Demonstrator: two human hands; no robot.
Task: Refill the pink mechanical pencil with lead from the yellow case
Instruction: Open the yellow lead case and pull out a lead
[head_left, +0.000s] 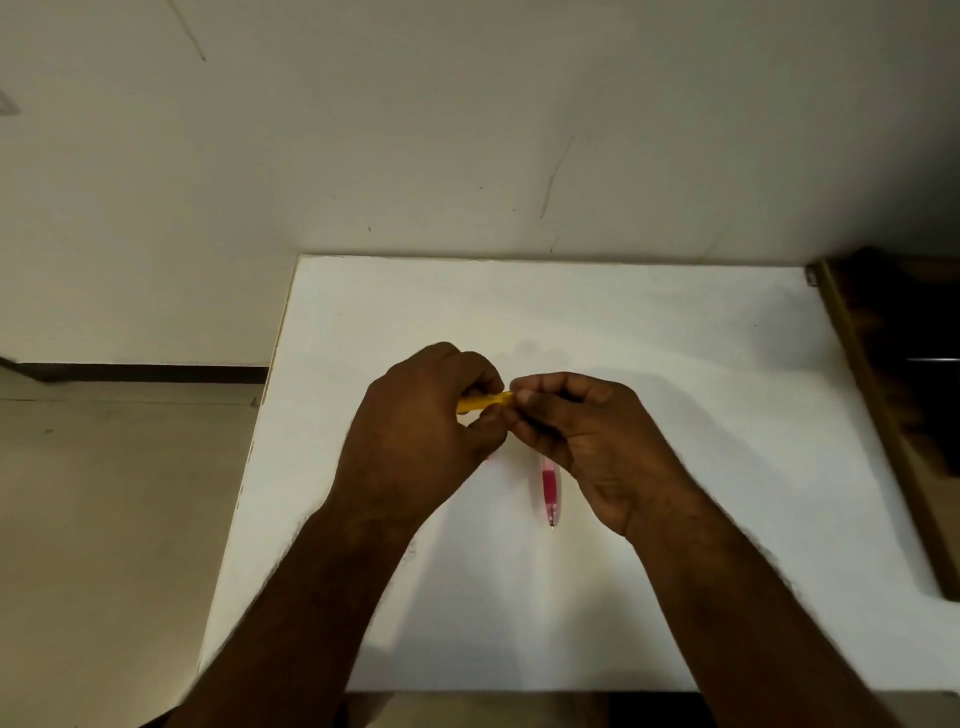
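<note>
Nearest on the white worktop (675, 597), the two forearms reach in from the near edge and converge toward the middle. Just beyond them lies the pink mechanical pencil (549, 491), flat on the surface, its tip pointing toward the near side and its far end hidden under the right hand. No fingers appear to be closed on it, so it looks set down for the moment; whether its cap is off cannot be told.

A little farther, the two hands meet above the worktop. The left hand (421, 431) is closed around the yellow case (483, 401), of which only a short strip shows between the fingers. The right hand (587, 431) has its fingertips pinched narrow at the case's right end, touching or almost touching it. Whether it is working the lid or drawing out a lead is too small and blurred to say, and no lead can be seen.

As a judgement, the task is at an early stage: the case is in hand and being opened or emptied, while loading the pencil is all still to do

Beyond the hands the worktop is bare up to the wall (467, 130), with a dark wooden frame (893, 415) at the right
</note>
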